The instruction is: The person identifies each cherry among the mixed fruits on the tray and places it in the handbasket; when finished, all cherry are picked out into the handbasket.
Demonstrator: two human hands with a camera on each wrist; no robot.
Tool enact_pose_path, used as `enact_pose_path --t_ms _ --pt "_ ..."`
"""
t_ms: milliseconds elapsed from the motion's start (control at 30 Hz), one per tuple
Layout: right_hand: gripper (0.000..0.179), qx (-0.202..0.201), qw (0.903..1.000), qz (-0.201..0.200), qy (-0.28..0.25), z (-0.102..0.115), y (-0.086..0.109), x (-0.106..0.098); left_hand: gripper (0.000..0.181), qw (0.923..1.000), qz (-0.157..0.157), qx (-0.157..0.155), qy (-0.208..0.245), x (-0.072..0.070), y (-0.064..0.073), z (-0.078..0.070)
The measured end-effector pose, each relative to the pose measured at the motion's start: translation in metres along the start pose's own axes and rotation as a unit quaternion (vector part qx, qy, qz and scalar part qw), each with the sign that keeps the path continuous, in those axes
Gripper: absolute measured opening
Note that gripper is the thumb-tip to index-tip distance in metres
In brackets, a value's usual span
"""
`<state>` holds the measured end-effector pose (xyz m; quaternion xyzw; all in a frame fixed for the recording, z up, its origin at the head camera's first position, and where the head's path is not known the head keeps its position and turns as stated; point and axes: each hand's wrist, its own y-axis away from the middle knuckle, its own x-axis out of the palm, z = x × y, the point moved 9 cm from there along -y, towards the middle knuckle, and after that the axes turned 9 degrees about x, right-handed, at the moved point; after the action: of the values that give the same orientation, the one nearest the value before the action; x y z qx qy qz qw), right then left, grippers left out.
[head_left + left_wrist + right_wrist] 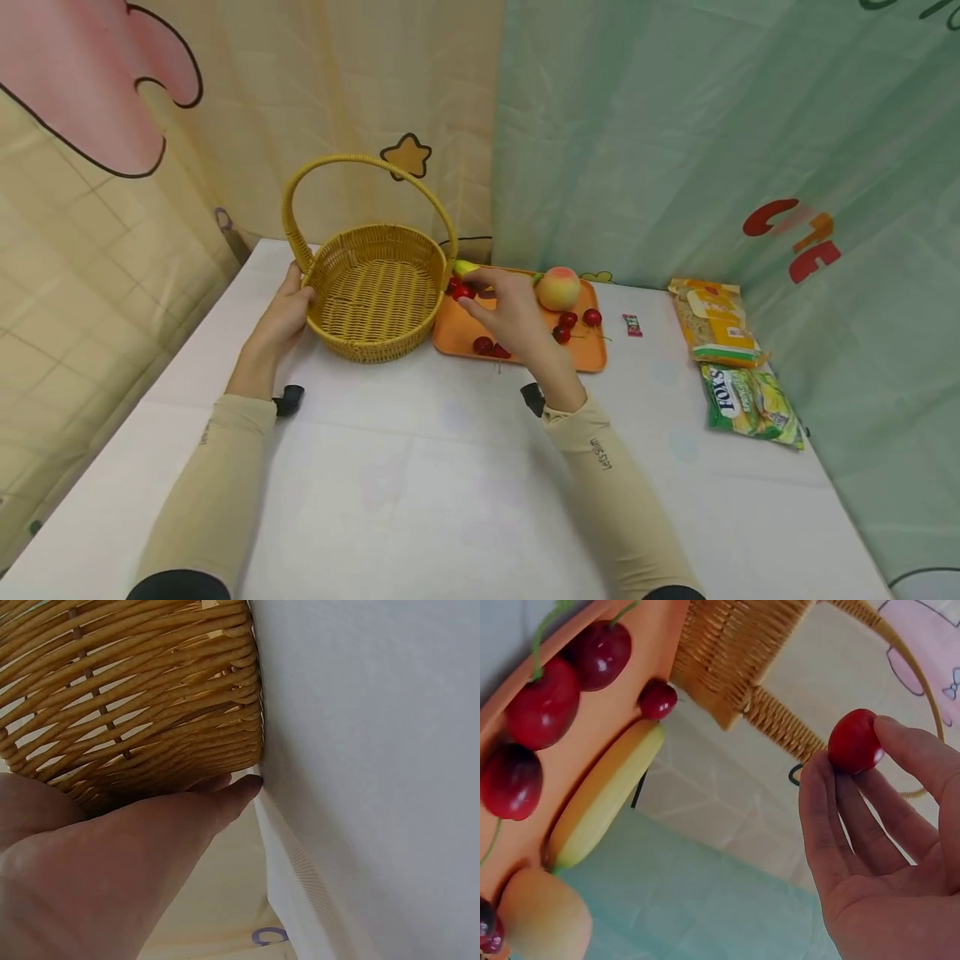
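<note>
A red cherry point(856, 741) is pinched in the right hand point(512, 310), near the basket point(369, 302) and one end of the orange tray point(592, 357). From above, that hand hides most of the banana point(607, 796). The left hand point(282, 317) touches the basket's side; its fingers are partly hidden, so I can't tell whether it grips. Printed curtains point(637, 158) surround the white table point(420, 483).

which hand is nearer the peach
Right. The right hand, pinching a cherry, is over the tray beside the peach; the left hand is farther off, holding the side of the basket.
</note>
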<state>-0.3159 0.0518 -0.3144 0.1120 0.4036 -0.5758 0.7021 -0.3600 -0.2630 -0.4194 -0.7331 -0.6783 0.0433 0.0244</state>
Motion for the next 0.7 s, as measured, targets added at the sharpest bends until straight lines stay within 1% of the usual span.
enact_pose_path --t_ms 167,267,367,500,600,700 --pt "0.029 -0.019 0.9997 0.011 0.007 0.019 -0.009 0.019 0.08 0.9998 0.0 -0.006 0.017 0.005 0.004 -0.006" --pt "0.032 -0.021 0.9996 0.017 0.007 0.026 -0.015 0.032 0.08 0.9999 0.001 -0.007 0.013 0.003 0.001 -0.003" --pt "0.036 -0.019 0.9994 0.025 0.016 0.029 -0.019 0.043 0.079 0.9999 0.002 -0.006 0.009 0.0 -0.002 0.003" --pt "0.041 -0.013 0.9989 0.03 0.034 0.025 -0.016 0.051 0.078 0.9999 0.004 -0.004 0.01 -0.002 -0.004 0.01" --pt "0.04 -0.009 0.9996 0.023 0.017 0.015 -0.011 0.047 0.078 0.9999 0.005 -0.005 0.009 -0.002 -0.004 0.01" --pt "0.035 -0.009 0.9999 0.004 -0.012 0.001 -0.003 0.037 0.079 1.0 0.004 -0.002 0.005 -0.002 -0.004 0.007"
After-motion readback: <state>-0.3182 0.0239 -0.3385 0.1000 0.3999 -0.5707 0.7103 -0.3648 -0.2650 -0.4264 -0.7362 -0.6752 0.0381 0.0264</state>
